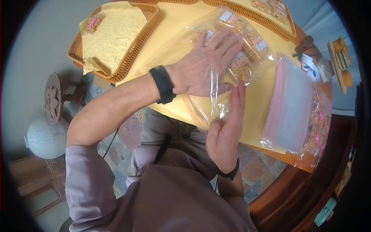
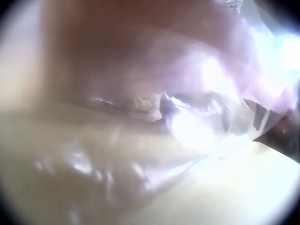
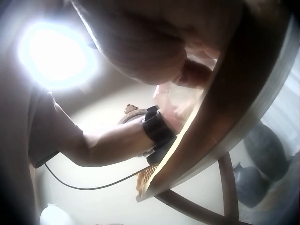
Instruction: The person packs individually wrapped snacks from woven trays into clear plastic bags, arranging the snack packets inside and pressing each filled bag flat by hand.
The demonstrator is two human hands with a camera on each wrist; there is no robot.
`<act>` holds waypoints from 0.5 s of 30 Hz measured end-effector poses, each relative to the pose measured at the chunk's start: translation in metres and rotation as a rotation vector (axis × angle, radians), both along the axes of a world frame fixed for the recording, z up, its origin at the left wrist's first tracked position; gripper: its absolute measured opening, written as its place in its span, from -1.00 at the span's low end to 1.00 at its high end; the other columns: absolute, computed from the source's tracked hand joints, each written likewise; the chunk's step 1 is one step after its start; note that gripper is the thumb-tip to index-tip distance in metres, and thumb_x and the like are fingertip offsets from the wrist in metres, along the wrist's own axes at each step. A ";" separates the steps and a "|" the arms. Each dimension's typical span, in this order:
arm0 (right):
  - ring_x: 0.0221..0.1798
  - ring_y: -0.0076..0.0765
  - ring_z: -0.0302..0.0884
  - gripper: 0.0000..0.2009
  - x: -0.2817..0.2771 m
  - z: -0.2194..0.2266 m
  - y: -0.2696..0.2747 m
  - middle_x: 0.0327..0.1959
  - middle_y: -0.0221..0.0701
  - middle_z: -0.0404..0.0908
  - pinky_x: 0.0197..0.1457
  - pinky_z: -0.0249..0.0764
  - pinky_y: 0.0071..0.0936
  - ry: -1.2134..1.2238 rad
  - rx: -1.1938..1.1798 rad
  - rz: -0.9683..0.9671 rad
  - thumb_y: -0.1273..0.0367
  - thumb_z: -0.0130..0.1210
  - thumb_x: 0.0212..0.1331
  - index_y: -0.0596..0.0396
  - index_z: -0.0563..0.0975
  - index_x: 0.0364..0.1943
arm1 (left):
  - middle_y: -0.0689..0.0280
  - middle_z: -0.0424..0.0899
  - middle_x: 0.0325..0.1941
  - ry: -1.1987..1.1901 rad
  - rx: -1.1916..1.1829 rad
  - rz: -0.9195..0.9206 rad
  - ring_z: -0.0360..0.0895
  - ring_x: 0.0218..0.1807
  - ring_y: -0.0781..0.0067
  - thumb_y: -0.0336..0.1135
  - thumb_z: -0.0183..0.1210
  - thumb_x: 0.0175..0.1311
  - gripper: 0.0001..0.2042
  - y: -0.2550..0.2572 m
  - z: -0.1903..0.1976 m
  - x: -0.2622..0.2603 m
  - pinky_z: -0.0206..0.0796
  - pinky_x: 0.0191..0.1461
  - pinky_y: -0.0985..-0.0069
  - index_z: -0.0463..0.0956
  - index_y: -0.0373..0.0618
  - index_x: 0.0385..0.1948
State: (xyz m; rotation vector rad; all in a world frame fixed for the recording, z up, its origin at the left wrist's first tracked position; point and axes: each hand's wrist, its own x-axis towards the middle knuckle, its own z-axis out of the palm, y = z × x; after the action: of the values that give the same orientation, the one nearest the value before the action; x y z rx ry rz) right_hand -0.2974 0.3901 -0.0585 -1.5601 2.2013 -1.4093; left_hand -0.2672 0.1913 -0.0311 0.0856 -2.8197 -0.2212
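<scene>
A large clear plastic bag (image 1: 216, 96) lies on the yellow tabletop with several labelled packets of small golden snacks (image 1: 241, 65) inside. My left hand (image 1: 201, 69) rests across the bag, fingers spread over the packets. Beside it, at the bag's near side, my right hand (image 1: 228, 129) stands edge-on with its fingers straight against the wrinkled film. Close up in the left wrist view, shiny film (image 2: 183, 126) shows beneath the blurred left hand. The right wrist view, from below table height, shows the underside of the right hand (image 3: 145, 51); its fingertips are largely hidden there.
A wicker tray (image 1: 133, 58) lined with crinkled yellow paper holds one small packet at the far left. Another wicker tray (image 1: 266, 25) stands at the back. To the right lie a stack of clear bags (image 1: 290, 104), more snack packets (image 1: 319, 131) and a white object (image 1: 309, 67).
</scene>
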 end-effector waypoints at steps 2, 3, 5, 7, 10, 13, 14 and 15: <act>0.66 0.45 -0.17 -0.18 -0.001 0.001 0.001 0.61 0.20 -0.07 0.66 -0.16 0.18 -0.017 -0.008 0.007 0.71 -0.15 -0.03 0.37 0.05 0.51 | -0.07 0.01 0.65 0.004 0.034 -0.008 -0.09 0.67 -0.19 -0.05 0.34 0.14 -0.07 0.002 0.003 -0.002 -0.07 0.54 -0.40 0.08 -0.33 0.50; 0.66 0.44 -0.17 -0.18 -0.001 0.001 0.001 0.61 0.20 -0.08 0.66 -0.16 0.18 -0.034 -0.016 0.018 0.70 -0.14 -0.03 0.37 0.05 0.51 | -0.06 0.01 0.66 -0.021 -0.004 0.002 -0.09 0.67 -0.19 -0.03 0.33 0.15 -0.07 0.002 0.004 -0.003 -0.07 0.53 -0.41 0.08 -0.32 0.51; 0.66 0.44 -0.18 -0.17 -0.003 0.001 0.002 0.61 0.20 -0.08 0.66 -0.15 0.17 -0.029 -0.011 0.026 0.70 -0.13 -0.04 0.37 0.05 0.51 | -0.04 0.00 0.66 -0.043 -0.041 0.012 -0.08 0.66 -0.19 -0.01 0.32 0.16 -0.07 0.003 0.004 -0.004 -0.07 0.51 -0.43 0.07 -0.31 0.51; 0.66 0.44 -0.18 -0.16 -0.003 0.000 0.002 0.61 0.20 -0.08 0.66 -0.15 0.17 -0.022 -0.006 0.038 0.69 -0.11 -0.05 0.37 0.05 0.51 | -0.04 0.01 0.66 -0.079 -0.080 0.015 -0.09 0.67 -0.19 0.02 0.32 0.16 -0.05 0.001 0.003 -0.005 -0.06 0.50 -0.44 0.06 -0.29 0.53; 0.70 0.13 -0.15 -0.21 0.000 0.000 0.002 0.65 0.07 -0.11 0.69 -0.13 -0.02 -0.118 -0.060 0.041 0.71 -0.17 0.04 0.38 0.05 0.52 | -0.09 0.03 0.64 -0.021 -0.075 -0.003 -0.09 0.66 -0.20 0.06 0.31 0.17 -0.03 0.002 0.000 -0.004 -0.07 0.52 -0.41 0.05 -0.33 0.52; 0.72 0.07 -0.20 -0.23 0.000 0.012 0.010 0.68 -0.01 -0.17 0.70 -0.16 -0.03 -0.304 -0.140 0.090 0.59 0.05 0.23 0.34 0.01 0.55 | -0.18 0.02 0.63 -0.017 -0.027 0.021 -0.10 0.67 -0.22 0.13 0.28 0.21 -0.02 0.004 0.002 0.002 -0.11 0.56 -0.37 0.03 -0.39 0.51; 0.72 0.04 -0.20 -0.22 -0.004 0.018 0.016 0.67 0.00 -0.18 0.67 -0.11 0.02 -0.372 -0.172 0.101 0.49 0.11 0.28 0.33 -0.01 0.55 | -0.18 0.02 0.63 -0.007 -0.026 0.014 -0.10 0.67 -0.22 0.13 0.28 0.21 -0.02 0.002 0.004 0.003 -0.11 0.56 -0.37 0.03 -0.39 0.51; 0.71 0.02 -0.19 -0.19 -0.009 0.024 0.021 0.67 0.00 -0.19 0.65 -0.06 0.07 -0.442 -0.202 0.115 0.40 0.17 0.33 0.31 -0.03 0.55 | -0.23 0.00 0.62 -0.019 -0.029 0.057 -0.10 0.67 -0.24 0.18 0.27 0.22 0.01 0.001 0.005 0.005 -0.14 0.58 -0.35 0.01 -0.41 0.51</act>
State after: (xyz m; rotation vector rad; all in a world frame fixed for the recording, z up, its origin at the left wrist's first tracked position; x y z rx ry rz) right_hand -0.3065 0.4115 -0.0343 -1.2457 1.7344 -1.7781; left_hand -0.2621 0.1923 -0.0258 0.1624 -2.8340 -0.1679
